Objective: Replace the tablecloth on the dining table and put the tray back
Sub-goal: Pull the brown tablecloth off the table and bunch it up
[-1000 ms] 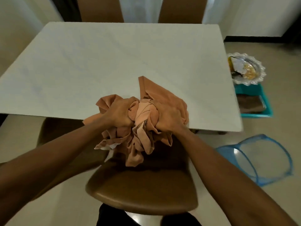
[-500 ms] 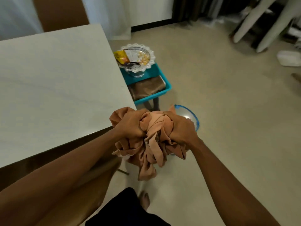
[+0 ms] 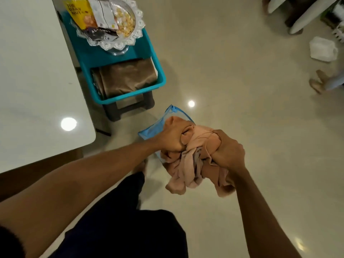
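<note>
At centre frame both hands clutch the wadded peach tablecloth (image 3: 188,164). The left hand (image 3: 171,138) has its fingers curled into the upper folds, and the right hand (image 3: 229,151) is fisted round the other side. Loose ends hang toward the lower frame, so the bundle has no clear long axis. Right behind it, on the left hand's side, a blue mesh hamper (image 3: 149,130) lies on the floor, likely the drop point; its contents are hidden. Further up, a teal bin (image 3: 162,79) on a dark stool (image 3: 130,107) holds a folded brown cloth (image 3: 126,75). The glass tray (image 3: 128,42) of snack packets rests on the bin's far end. The dining table (image 3: 37,71), at left, is bare.
</note>
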### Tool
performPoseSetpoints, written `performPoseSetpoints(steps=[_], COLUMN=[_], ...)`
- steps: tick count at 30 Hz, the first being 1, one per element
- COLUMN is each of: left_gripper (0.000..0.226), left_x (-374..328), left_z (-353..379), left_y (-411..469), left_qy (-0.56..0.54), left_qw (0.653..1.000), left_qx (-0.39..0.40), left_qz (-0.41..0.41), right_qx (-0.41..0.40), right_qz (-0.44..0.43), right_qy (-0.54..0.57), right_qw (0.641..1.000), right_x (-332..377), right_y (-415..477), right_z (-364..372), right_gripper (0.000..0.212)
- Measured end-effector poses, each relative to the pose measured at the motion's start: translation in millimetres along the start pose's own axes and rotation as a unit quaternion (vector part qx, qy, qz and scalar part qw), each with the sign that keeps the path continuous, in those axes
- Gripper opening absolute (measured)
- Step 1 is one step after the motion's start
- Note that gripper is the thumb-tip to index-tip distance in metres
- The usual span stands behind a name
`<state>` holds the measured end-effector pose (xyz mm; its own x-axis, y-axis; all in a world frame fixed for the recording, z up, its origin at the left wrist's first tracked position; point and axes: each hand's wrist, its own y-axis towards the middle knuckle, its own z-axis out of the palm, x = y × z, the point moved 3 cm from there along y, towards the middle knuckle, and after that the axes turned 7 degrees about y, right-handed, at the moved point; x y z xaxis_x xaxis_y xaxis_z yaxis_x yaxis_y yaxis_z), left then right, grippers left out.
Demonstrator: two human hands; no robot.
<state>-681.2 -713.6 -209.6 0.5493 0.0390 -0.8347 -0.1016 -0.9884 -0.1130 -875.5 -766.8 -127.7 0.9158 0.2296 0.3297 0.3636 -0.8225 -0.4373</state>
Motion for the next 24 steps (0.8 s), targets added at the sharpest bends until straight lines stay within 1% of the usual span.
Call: performPoseSetpoints(steps=[1,2,3,4,6,7,8,9,11,12,13,14,15,16,17,18,19,21,23,24], left_gripper=[0.048,0.054,0.066,0.075,0.082,0.088,0.086,0.074,0.037,0.032,0.041,0.049,0.052,0.05,0.048,0.046,0.043,0.038,0.035,0.032], left_x=[17.0,32.9,67.7,102.5,124.1,131.8,133.7,140.1,157.1,173.6,196.1,221.8,234.2,249.1,246.0,229.9,228.7,227.4,221.8,219.7], left_z=[9.4,15.3,28.2,44.8,49.8,49.9,48.0,50.1,61.2,70.9,85.5,98.1,100.4,105.5,102.0,87.8,82.7,77.3,78.3,79.8], left_y=[4.7,6.3,13.3,11.4,-5.0,-7.7,-7.5,-9.7,-13.5,-15.8,-18.7,-22.2,-23.3,-25.1,-24.4,-22.7,-25.9,-35.1,-39.1,-40.5], left_qy=[-0.018,-0.025,-0.024,-0.024,-0.063,-0.074,-0.068,-0.05,-0.009,0.014,0.043,0.07,0.082,0.076,0.067,0.054,0.033,-0.011,-0.024,-0.019], left_qw=[1.0,0.998,0.993,0.988,0.973,0.961,0.95,0.939,0.932,0.929,0.928,0.921,0.917,0.915,0.915,0.911,0.902,0.889,0.89,0.89], left_qx=[0.014,0.021,0.013,0.014,0.022,0.019,0.028,0.038,0.057,0.051,0.038,0.035,0.015,-0.011,-0.041,-0.079,-0.119,-0.175,-0.19,-0.186], left_qz=[-0.018,-0.054,-0.112,-0.153,-0.222,-0.267,-0.305,-0.338,-0.357,-0.365,-0.369,-0.381,-0.39,-0.397,-0.395,-0.401,-0.413,-0.423,-0.415,-0.416], right_qx=[0.011,0.027,0.05,0.058,0.066,0.079,0.091,0.102,0.108,0.111,0.11,0.106,0.104,0.12,0.123,0.131,0.162,0.192,0.191,0.182], right_qz=[0.01,0.018,0.031,0.039,0.037,0.029,0.015,0.008,0.038,0.033,0.036,0.043,0.044,0.04,0.029,-0.021,-0.036,-0.05,-0.088,-0.083], right_qy=[-0.003,0.005,0.004,0.007,0.006,-0.005,-0.015,-0.024,-0.033,-0.041,-0.04,-0.029,-0.004,0.035,0.051,0.043,0.042,0.042,0.015,-0.019], right_qw=[1.0,0.999,0.998,0.998,0.997,0.996,0.996,0.994,0.993,0.992,0.992,0.993,0.994,0.991,0.991,0.99,0.985,0.979,0.977,0.98], right_x=[-2.6,-3.3,-6.2,-6.1,2.8,5.4,9.5,15.9,21.1,16.6,11.0,-12.6,-26.6,-40.9,-48.3,-36.5,-20.3,7.3,20.7,9.6], right_y=[14.4,24.5,52.3,62.3,77.4,91.5,105.1,122.6,151.8,169.3,176.7,196.2,208.0,221.3,239.1,254.3,265.9,275.9,263.3,262.0], right_z=[9.1,18.8,33.7,44.0,60.0,70.3,77.6,86.6,105.0,123.6,131.3,155.4,171.5,190.2,207.6,219.0,226.6,237.0,224.8,225.5], right_gripper=[0.049,0.05,0.053,0.056,0.059,0.056,0.051,0.048,0.038,0.031,0.028,0.028,0.023,0.016,0.029,0.045,0.05,0.04,0.034,0.034])
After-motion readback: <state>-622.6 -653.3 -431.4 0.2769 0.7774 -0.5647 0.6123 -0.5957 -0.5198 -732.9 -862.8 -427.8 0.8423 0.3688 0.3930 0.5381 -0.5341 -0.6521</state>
